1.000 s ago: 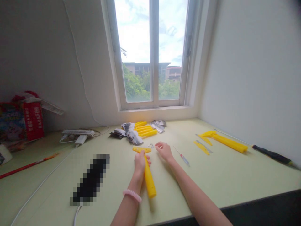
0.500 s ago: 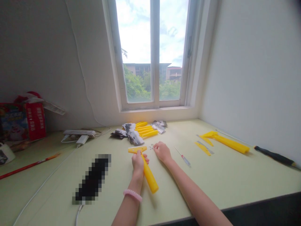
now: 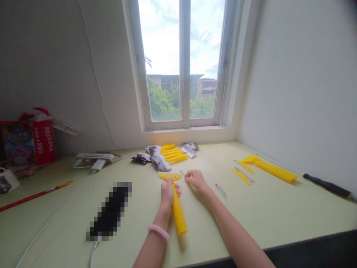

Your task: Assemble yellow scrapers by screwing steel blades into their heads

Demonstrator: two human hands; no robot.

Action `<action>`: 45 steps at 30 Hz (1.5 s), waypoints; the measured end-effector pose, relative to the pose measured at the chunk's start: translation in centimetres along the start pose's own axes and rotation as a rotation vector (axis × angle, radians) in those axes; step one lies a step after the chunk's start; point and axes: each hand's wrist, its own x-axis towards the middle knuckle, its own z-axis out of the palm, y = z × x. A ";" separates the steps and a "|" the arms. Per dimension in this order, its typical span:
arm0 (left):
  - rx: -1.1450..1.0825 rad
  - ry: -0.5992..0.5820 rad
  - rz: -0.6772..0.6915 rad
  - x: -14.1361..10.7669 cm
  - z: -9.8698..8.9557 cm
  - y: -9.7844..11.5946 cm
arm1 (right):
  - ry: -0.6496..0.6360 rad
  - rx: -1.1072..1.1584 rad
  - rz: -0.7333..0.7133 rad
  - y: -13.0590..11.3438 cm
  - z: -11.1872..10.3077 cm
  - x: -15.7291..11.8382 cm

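My left hand (image 3: 167,191) is closed around the neck of a yellow scraper (image 3: 179,214), whose wide head points away from me and whose handle slants back toward the near edge. A strip of blade shows along the head's far side. Just to the right, my right hand (image 3: 197,181) rests low over the table, thumb and fingers pinched together; whatever is between them is too small to make out. Close to those fingertips lie several tiny screws (image 3: 182,172). A small screwdriver (image 3: 219,187) with a clear handle lies right of my right hand.
Yellow scraper handles (image 3: 178,159) and packets (image 3: 161,163) are piled below the window. Rightward lie yellow head pieces (image 3: 241,175), yellow scrapers (image 3: 275,171) and a black-handled rod (image 3: 325,185). A pixelated dark object (image 3: 110,212) with a cable, a power strip (image 3: 95,158) and a red stick (image 3: 36,196) are leftward.
My left hand has shifted slightly right with the scraper, its head turning more square to me. My right hand has moved a little right, still pinched.
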 end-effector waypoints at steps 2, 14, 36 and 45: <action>0.020 -0.029 -0.005 0.1 0.0 -0.1 | 0.017 0.138 0.057 -0.3 -0.8 -0.3; 0.136 -0.175 -0.030 0.2 0.4 -0.3 | -0.186 0.554 0.133 -4.0 -1.9 -2.3; 0.135 -0.269 0.010 0.2 0.2 0.0 | -0.280 0.886 0.427 -3.3 -1.4 -2.1; 0.111 -0.317 0.014 0.5 0.1 -0.6 | -0.254 0.927 0.497 -2.7 -0.5 -1.6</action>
